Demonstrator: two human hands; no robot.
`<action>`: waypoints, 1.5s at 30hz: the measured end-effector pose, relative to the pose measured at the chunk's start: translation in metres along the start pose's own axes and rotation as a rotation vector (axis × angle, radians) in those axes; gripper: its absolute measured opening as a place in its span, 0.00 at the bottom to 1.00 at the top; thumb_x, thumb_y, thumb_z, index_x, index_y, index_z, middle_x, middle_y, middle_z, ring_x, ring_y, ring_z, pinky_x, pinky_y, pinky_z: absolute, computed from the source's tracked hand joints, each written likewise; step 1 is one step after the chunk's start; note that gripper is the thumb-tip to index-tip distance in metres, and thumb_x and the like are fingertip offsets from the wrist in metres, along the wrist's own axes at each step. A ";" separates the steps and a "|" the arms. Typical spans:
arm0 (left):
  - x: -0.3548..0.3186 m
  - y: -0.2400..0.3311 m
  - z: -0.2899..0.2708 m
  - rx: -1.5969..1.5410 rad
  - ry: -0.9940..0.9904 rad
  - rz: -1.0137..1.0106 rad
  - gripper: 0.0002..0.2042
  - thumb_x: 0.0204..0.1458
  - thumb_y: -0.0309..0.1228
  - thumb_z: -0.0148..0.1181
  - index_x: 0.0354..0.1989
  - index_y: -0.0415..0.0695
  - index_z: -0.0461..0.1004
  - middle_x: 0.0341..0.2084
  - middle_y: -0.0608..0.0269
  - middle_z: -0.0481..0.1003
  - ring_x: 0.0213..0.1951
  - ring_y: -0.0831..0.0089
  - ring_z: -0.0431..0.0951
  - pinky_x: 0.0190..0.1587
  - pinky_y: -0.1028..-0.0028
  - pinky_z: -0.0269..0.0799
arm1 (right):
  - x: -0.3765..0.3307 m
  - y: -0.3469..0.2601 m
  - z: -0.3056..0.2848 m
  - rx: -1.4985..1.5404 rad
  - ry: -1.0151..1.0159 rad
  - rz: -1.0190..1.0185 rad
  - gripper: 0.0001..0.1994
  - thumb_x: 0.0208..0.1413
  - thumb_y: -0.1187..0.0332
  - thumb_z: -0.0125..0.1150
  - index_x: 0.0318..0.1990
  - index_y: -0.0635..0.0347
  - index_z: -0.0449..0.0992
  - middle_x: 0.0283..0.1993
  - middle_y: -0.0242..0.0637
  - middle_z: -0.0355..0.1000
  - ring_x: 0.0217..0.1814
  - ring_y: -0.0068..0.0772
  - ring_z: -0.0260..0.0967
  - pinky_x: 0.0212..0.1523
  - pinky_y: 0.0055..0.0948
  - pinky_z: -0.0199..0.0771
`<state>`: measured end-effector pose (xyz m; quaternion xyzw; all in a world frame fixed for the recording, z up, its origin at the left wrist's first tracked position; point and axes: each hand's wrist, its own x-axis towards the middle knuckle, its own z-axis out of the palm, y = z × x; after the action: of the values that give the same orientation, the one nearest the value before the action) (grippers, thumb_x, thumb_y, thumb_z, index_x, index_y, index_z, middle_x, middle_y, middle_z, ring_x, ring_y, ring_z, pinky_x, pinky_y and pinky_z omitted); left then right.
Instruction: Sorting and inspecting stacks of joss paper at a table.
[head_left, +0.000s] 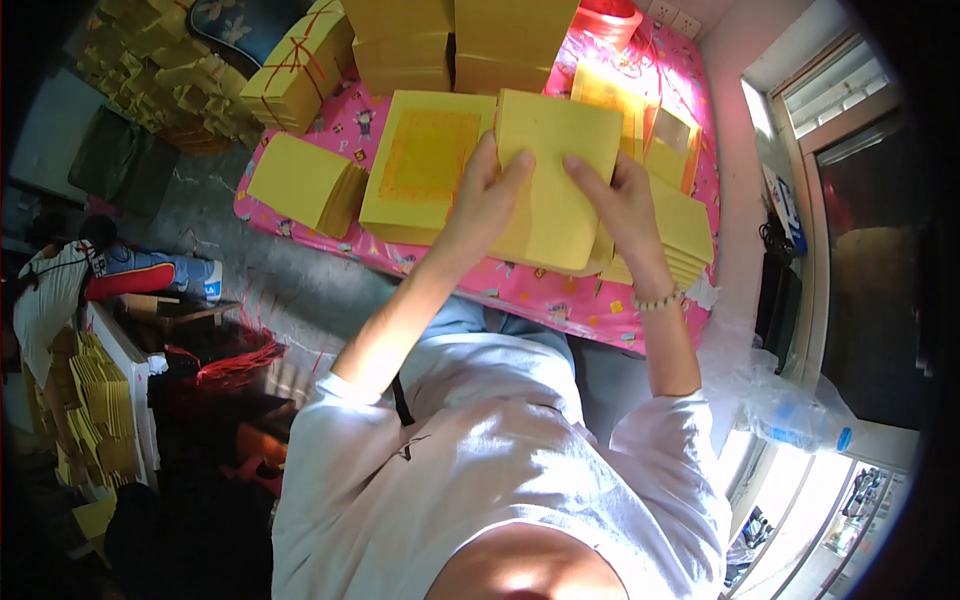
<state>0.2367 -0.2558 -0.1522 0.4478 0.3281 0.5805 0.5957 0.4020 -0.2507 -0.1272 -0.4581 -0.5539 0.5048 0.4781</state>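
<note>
Between both hands I hold a stack of yellow paper point(553, 210) above the table's near side. My left hand point(487, 200) grips its left edge, the thumb lying on the top sheet. My right hand point(625, 210) grips the right edge in the same way, with a beaded bracelet on that wrist. Just left of the held stack lies a wider yellow paper stack point(378, 205) with an orange printed sheet point(430, 155) on top. Partly hidden by my right arm, more layered yellow paper point(685, 230) sits at the right.
A pink patterned cloth point(530, 290) covers the table. Farther back stand tall yellow stacks point(405, 60), a bundle tied with red string point(300, 75) and a red container point(605, 20). Another person point(60, 290) bends over paper at the left. Plastic bottles point(800, 420) lie at the right.
</note>
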 end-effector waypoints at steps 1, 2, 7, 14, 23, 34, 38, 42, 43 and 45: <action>0.007 0.000 -0.003 -0.024 0.005 -0.067 0.16 0.61 0.28 0.50 0.55 0.38 0.64 0.48 0.61 0.73 0.49 0.76 0.73 0.52 0.74 0.68 | 0.006 0.002 0.000 0.004 -0.001 0.012 0.14 0.57 0.68 0.61 0.46 0.69 0.75 0.39 0.34 0.76 0.37 0.19 0.73 0.38 0.20 0.74; 0.012 -0.001 -0.006 -0.023 0.010 -0.077 0.16 0.61 0.28 0.50 0.55 0.38 0.64 0.48 0.61 0.73 0.49 0.76 0.73 0.52 0.74 0.68 | 0.010 0.003 0.001 0.011 -0.005 0.031 0.14 0.57 0.67 0.61 0.46 0.69 0.75 0.38 0.34 0.77 0.36 0.19 0.73 0.37 0.20 0.74; 0.023 -0.003 -0.013 0.008 0.032 -0.238 0.14 0.61 0.29 0.50 0.53 0.39 0.67 0.47 0.61 0.74 0.48 0.76 0.74 0.50 0.74 0.70 | 0.024 0.016 0.000 0.025 -0.040 0.073 0.15 0.57 0.65 0.61 0.45 0.68 0.75 0.38 0.35 0.77 0.35 0.19 0.73 0.35 0.20 0.74; 0.025 -0.007 -0.017 0.011 0.041 -0.239 0.13 0.61 0.29 0.50 0.52 0.39 0.67 0.47 0.60 0.74 0.48 0.75 0.74 0.50 0.73 0.70 | 0.025 0.015 0.003 0.026 -0.052 0.085 0.16 0.57 0.64 0.62 0.47 0.68 0.75 0.40 0.36 0.76 0.38 0.19 0.74 0.38 0.19 0.74; 0.022 -0.014 -0.019 -0.008 0.045 -0.150 0.14 0.61 0.28 0.49 0.54 0.38 0.66 0.49 0.60 0.73 0.50 0.74 0.73 0.52 0.73 0.68 | 0.026 0.014 0.003 0.066 -0.071 0.087 0.16 0.59 0.62 0.60 0.47 0.66 0.75 0.39 0.33 0.77 0.37 0.17 0.73 0.37 0.18 0.73; -0.009 -0.002 -0.007 0.015 0.088 0.048 0.11 0.61 0.25 0.47 0.50 0.39 0.62 0.43 0.62 0.71 0.45 0.80 0.70 0.49 0.76 0.66 | 0.017 0.009 0.002 0.022 -0.041 0.024 0.14 0.61 0.62 0.57 0.43 0.65 0.78 0.37 0.29 0.77 0.35 0.11 0.70 0.35 0.16 0.71; -0.016 -0.001 -0.011 0.054 0.049 0.059 0.11 0.61 0.25 0.46 0.50 0.39 0.63 0.44 0.63 0.71 0.46 0.80 0.69 0.50 0.76 0.65 | 0.016 0.009 0.003 0.060 0.021 -0.080 0.13 0.61 0.63 0.58 0.43 0.66 0.78 0.36 0.28 0.76 0.35 0.11 0.70 0.34 0.16 0.71; -0.023 -0.004 -0.019 0.042 0.033 0.012 0.16 0.61 0.27 0.48 0.58 0.40 0.62 0.51 0.63 0.70 0.53 0.79 0.68 0.56 0.75 0.63 | 0.013 0.007 0.006 0.086 0.004 -0.110 0.12 0.62 0.62 0.57 0.40 0.64 0.78 0.33 0.25 0.75 0.33 0.11 0.69 0.33 0.15 0.71; -0.024 -0.004 -0.020 0.023 0.032 -0.009 0.17 0.61 0.26 0.48 0.58 0.40 0.61 0.52 0.62 0.70 0.53 0.79 0.68 0.56 0.75 0.63 | 0.013 0.008 0.004 0.086 0.008 -0.110 0.12 0.62 0.62 0.57 0.40 0.64 0.78 0.33 0.25 0.75 0.33 0.11 0.69 0.33 0.15 0.71; -0.027 -0.001 -0.021 0.031 0.026 -0.006 0.17 0.61 0.27 0.48 0.58 0.40 0.62 0.52 0.62 0.70 0.53 0.79 0.69 0.56 0.75 0.63 | 0.015 0.011 -0.001 0.080 0.039 -0.025 0.12 0.61 0.64 0.58 0.41 0.65 0.78 0.30 0.25 0.75 0.28 0.11 0.66 0.30 0.15 0.69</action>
<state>0.2149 -0.2789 -0.1647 0.4484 0.3460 0.5793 0.5863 0.4015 -0.2354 -0.1368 -0.4415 -0.5294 0.5116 0.5129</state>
